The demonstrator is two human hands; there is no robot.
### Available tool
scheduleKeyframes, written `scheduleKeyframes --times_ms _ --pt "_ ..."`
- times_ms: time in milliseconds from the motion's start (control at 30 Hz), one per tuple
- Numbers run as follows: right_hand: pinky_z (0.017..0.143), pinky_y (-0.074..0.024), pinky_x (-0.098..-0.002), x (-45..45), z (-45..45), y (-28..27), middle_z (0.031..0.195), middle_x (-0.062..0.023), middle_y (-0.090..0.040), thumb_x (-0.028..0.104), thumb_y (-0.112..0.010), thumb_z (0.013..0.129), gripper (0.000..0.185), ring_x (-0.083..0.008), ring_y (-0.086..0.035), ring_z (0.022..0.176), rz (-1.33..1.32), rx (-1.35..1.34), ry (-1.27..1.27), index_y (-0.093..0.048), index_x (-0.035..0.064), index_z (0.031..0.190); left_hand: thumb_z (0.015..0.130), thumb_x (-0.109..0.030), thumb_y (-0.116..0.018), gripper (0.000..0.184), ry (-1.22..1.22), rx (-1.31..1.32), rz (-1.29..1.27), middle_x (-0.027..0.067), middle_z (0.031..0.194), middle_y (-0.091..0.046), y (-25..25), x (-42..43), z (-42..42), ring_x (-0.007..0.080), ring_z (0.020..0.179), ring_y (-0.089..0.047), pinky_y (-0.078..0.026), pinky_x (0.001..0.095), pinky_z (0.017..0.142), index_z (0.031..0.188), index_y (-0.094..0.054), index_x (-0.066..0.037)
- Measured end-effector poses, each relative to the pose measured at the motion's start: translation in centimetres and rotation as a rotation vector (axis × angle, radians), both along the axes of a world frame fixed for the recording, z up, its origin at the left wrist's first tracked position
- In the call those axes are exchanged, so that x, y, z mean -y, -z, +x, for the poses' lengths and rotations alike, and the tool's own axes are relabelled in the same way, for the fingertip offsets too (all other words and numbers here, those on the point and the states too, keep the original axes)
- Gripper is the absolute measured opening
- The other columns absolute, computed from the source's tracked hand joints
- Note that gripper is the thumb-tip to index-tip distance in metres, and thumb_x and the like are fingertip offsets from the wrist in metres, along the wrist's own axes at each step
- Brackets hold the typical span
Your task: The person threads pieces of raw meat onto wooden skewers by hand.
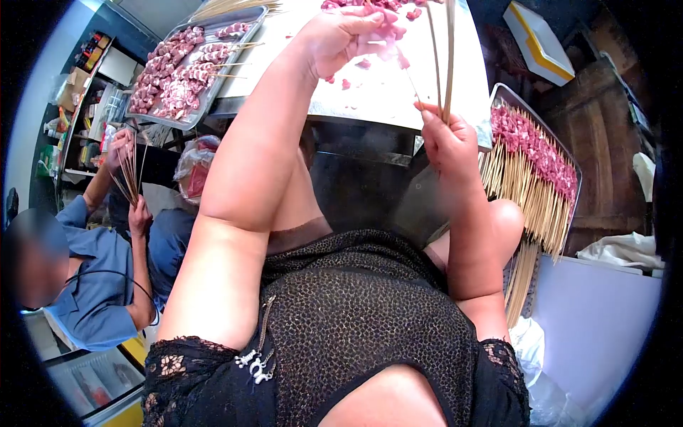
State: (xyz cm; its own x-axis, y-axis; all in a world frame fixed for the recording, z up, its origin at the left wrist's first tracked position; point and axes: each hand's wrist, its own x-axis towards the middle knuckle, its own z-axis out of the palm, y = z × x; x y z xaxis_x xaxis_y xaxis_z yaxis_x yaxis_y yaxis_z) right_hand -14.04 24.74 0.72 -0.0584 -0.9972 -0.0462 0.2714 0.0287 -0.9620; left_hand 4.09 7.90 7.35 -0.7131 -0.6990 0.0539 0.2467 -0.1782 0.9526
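Observation:
My left hand (348,41) is at the far side of the white table top, its fingers closed on a pink piece of raw meat (388,34). Lower and to the right, at the table's near edge, my right hand (452,142) grips several thin wooden skewers (449,57). One of these skewers slants up toward my left hand and has a bit of meat (403,62) at its tip. More loose meat pieces (413,14) lie at the top of the table, partly hidden behind my left hand.
A metal tray (206,107) of meat chunks and skewered meat sits at the table's left. On the right stands a tray of finished meat skewers (533,156). At left, a person in a blue shirt (99,249) holds a bundle of skewers (129,174). A white-and-yellow box (538,44) is at upper right.

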Motion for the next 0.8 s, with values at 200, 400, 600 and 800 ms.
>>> scheduleKeyframes --times_ms 200,400,600,800 --pt "0.038 -0.0217 -0.0176 0.6 -1.0 -0.3 0.055 0.0077 -0.04 0.01 -0.052 0.09 0.023 -0.0011 -0.031 0.043 -0.076 0.03 0.106 -0.059 -0.0046 0.106 0.09 -0.025 -0.054 0.034 -0.494 0.156 -0.261 0.0127 0.103 -0.063 1.7 2.8 1.2 0.0205 0.087 -0.062 -0.051 0.0315 0.079 0.11 -0.058 0.002" --pt "0.036 -0.0197 -0.0173 0.5 -1.3 0.9 0.055 0.0056 -0.041 0.012 -0.053 0.09 0.023 -0.0011 -0.03 0.04 -0.071 -0.005 0.113 -0.058 -0.0032 0.107 0.071 -0.024 -0.067 0.022 -0.396 1.35 -0.708 0.0159 0.075 -0.066 4.2 3.6 1.1 0.0233 0.074 -0.064 -0.049 0.0317 0.073 0.081 -0.07 -0.006" --pt "0.042 -0.0244 -0.0163 -0.1 -1.5 1.0 0.059 0.0087 -0.042 0.01 -0.053 0.09 0.022 -0.0003 -0.033 0.047 -0.07 0.029 0.104 -0.059 -0.0035 0.107 0.075 -0.018 -0.063 0.016 -0.47 1.286 -0.825 0.0126 0.075 -0.066 4.0 3.5 0.6 0.0206 0.073 -0.064 -0.05 0.0324 0.07 0.083 -0.069 -0.004" --pt "0.044 -0.0259 -0.0165 -0.6 -1.0 1.5 0.061 0.0086 -0.042 0.01 -0.053 0.09 0.022 -0.0007 -0.034 0.049 -0.043 -0.06 0.038 -0.06 -0.0024 0.107 0.092 -0.011 -0.048 0.018 -0.393 -0.027 0.117 0.0111 0.094 -0.062 2.8 2.9 0.7 0.0182 0.085 -0.062 -0.054 0.0321 0.081 0.102 -0.057 0.001"
